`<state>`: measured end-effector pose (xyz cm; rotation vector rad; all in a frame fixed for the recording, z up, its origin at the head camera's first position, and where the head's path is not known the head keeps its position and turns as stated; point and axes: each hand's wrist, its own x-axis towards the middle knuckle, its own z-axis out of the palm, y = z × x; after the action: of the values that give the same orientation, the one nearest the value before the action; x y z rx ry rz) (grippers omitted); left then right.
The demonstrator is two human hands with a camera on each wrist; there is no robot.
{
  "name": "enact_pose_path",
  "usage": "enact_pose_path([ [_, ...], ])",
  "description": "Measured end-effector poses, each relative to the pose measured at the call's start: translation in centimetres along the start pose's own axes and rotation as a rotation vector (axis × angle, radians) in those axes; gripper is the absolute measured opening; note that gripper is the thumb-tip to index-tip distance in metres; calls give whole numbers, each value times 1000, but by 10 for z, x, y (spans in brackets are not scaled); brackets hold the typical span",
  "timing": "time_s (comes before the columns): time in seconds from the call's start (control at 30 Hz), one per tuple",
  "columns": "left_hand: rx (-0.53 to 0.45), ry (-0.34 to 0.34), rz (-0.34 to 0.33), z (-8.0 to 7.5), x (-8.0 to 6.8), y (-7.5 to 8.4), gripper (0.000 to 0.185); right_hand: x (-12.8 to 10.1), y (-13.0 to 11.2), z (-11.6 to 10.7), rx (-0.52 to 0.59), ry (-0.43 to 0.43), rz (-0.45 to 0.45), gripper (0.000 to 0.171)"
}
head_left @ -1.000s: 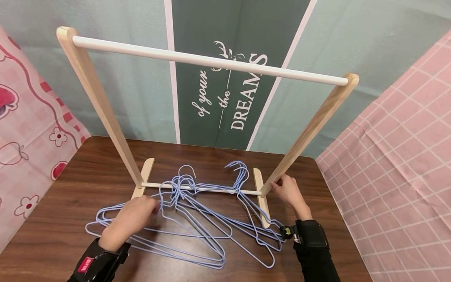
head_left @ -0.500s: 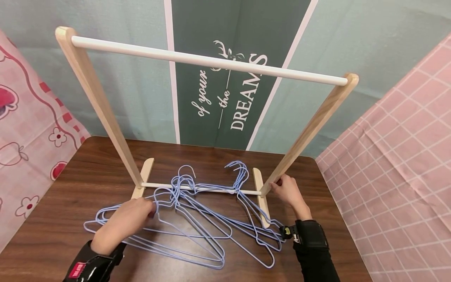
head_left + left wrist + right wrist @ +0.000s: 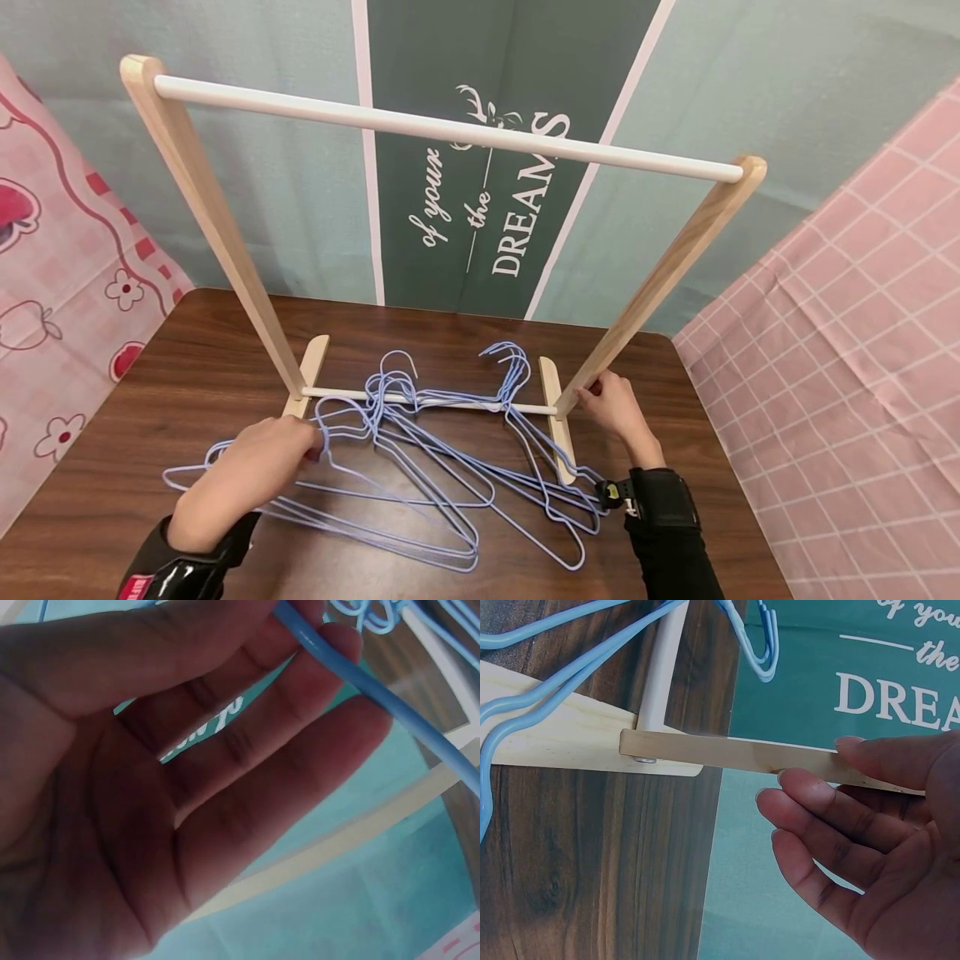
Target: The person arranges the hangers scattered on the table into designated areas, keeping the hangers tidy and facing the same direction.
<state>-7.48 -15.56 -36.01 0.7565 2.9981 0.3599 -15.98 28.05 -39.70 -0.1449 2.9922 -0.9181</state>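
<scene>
The left hand point(image 3: 262, 454) pinches the wire of a light-blue wire hanger point(image 3: 330, 417) near its hook; in the left wrist view the blue wire point(image 3: 375, 694) crosses the fingertips point(image 3: 330, 645), with the thumb closing over it from above. That hanger belongs to a tangled pile of blue hangers point(image 3: 442, 475) lying on the dark wooden surface point(image 3: 150, 375), spread between the two hands and partly draped over the white lower crossbar point(image 3: 450, 404) of a wooden clothes rack point(image 3: 217, 225).

The right hand point(image 3: 615, 408) grips the rack's right upright point(image 3: 660, 275) low down, just above its foot point(image 3: 555, 417). The right wrist view shows the thumb on one side of the slat point(image 3: 727, 750) and the fingers point(image 3: 817, 810) loosely curled on the other.

Above both hands runs the rack's white top rail point(image 3: 450, 129). Beyond the rack hangs a green banner point(image 3: 487, 192) with white lettering. Pink patterned cloth point(image 3: 60, 250) lies outside the left hand, pink checked cloth point(image 3: 847, 350) outside the right.
</scene>
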Motion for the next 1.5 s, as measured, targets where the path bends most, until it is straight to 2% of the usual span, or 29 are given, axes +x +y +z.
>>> enact_pose_path([
  [0.13,-2,35,-29,-9,-1,0,32,0,0,0,-2,6,-7,20],
  [0.33,1,56,-110,-22,-4,-5,33,0,1,1,-6,11,-14,19],
  [0.5,7,109,-156,-31,-7,-11,32,0,1,1,-5,10,-10,19],
  [0.73,-2,105,-226,-38,-10,-17,34,0,2,1,-7,8,-8,20],
  [0.97,-35,98,-289,-48,-10,-23,25,0,2,1,1,10,0,20],
  [1.2,-39,113,-331,-58,-8,-25,24,1,1,2,6,7,24,19],
  [1.5,-38,172,-350,-70,-7,-31,15,1,2,2,4,11,11,19],
])
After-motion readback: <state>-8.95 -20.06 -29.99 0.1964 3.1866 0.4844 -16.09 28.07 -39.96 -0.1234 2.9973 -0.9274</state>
